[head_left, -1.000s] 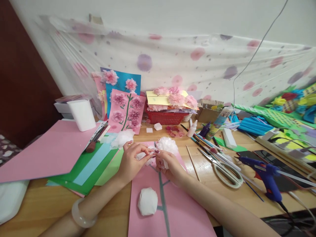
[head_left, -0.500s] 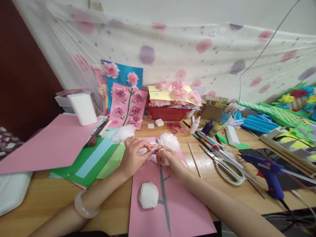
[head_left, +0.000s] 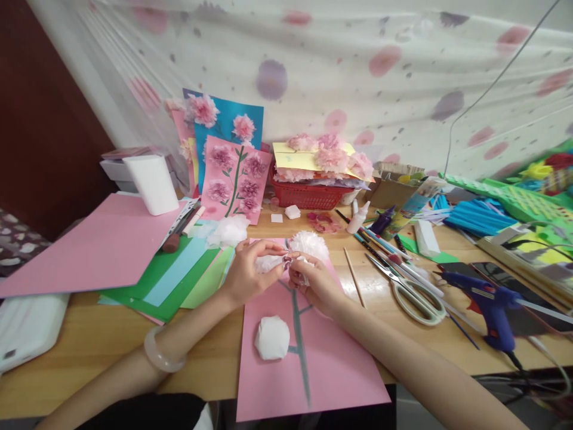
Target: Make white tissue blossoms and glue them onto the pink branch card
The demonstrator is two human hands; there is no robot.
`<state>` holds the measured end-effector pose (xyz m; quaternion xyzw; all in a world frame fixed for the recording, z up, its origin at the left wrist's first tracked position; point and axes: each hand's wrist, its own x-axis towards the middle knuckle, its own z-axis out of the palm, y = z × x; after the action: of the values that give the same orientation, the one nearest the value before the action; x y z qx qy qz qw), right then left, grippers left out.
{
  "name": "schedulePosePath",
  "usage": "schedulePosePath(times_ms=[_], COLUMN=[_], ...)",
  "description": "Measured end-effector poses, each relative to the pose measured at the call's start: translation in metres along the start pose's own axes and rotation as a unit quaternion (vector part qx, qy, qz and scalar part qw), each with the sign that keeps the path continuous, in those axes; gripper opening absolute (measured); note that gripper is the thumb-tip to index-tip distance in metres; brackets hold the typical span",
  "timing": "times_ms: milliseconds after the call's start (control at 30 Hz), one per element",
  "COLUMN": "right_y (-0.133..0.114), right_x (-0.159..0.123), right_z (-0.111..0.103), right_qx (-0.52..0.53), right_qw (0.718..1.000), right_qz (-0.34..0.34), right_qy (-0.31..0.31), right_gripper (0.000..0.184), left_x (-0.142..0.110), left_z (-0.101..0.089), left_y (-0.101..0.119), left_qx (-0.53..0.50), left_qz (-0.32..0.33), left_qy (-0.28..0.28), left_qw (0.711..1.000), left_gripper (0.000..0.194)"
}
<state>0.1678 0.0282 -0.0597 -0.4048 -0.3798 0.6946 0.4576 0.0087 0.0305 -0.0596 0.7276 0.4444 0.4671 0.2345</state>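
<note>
My left hand (head_left: pixel 250 269) and my right hand (head_left: pixel 316 283) meet above the top of a pink sheet (head_left: pixel 344 379). Their fingertips pinch white tissue paper (head_left: pixel 268 264) between them; part of it is hidden by the fingers. A fluffy white tissue flower (head_left: pixel 308 243) lies just behind my hands, at the sheet's top. Down the sheet runs a painted grey-green stem (head_left: pixel 299 334) with short branches. Left of the stem rests a rounded white tissue bundle (head_left: pixel 272 338). Loose white tissue (head_left: pixel 228 231) sits beyond my left hand.
At right lie a wooden stick (head_left: pixel 355 278), scissors (head_left: pixel 409 295), brushes and a blue glue gun (head_left: pixel 490 304). Coloured paper (head_left: pixel 179 286) and a large pink sheet (head_left: pixel 102 245) are at left. Behind stand flower pictures (head_left: pixel 235 182), a red basket (head_left: pixel 308 196) and a glue bottle (head_left: pixel 358 218).
The view has tilted down slightly, so the table things sit higher. My fingers have shifted a little on the white tissue paper, and my right-hand fingers are curled more.
</note>
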Motion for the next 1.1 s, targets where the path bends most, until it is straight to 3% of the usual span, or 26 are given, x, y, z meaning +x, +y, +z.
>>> schedulePosePath(times_ms=[100, 400, 600, 767, 967, 1100], right_y=[0.001, 0.005, 0.005, 0.008, 0.009, 0.008], right_x=[0.001, 0.002, 0.003, 0.005, 0.005, 0.005], right_z=[-0.001, -0.003, -0.004, -0.009, -0.008, -0.007], right_qx=[-0.007, -0.063, -0.071, -0.097, -0.108, -0.098], right_qw=[1.000, 0.997, 0.996, 0.994, 0.992, 0.993], right_qz=[-0.016, -0.046, -0.055, -0.056, -0.060, -0.059], right_qy=[-0.011, 0.001, 0.003, -0.003, 0.010, 0.017], right_gripper=[0.020, 0.021, 0.024, 0.023, 0.022, 0.023], left_x=[0.001, 0.004, 0.004, 0.003, 0.009, 0.019], left_z=[0.000, -0.001, -0.001, -0.002, -0.003, -0.011], left_y=[-0.002, -0.001, -0.001, -0.004, -0.011, -0.018], left_qx=[-0.027, -0.158, -0.041, -0.015, -0.119, -0.279], left_qz=[-0.029, -0.121, -0.037, -0.052, -0.118, -0.172], left_qy=[0.015, 0.067, 0.022, 0.089, 0.160, 0.209], left_qw=[0.999, 0.978, 0.998, 0.995, 0.973, 0.921], left_gripper=[0.011, 0.021, 0.010, 0.017, 0.024, 0.027])
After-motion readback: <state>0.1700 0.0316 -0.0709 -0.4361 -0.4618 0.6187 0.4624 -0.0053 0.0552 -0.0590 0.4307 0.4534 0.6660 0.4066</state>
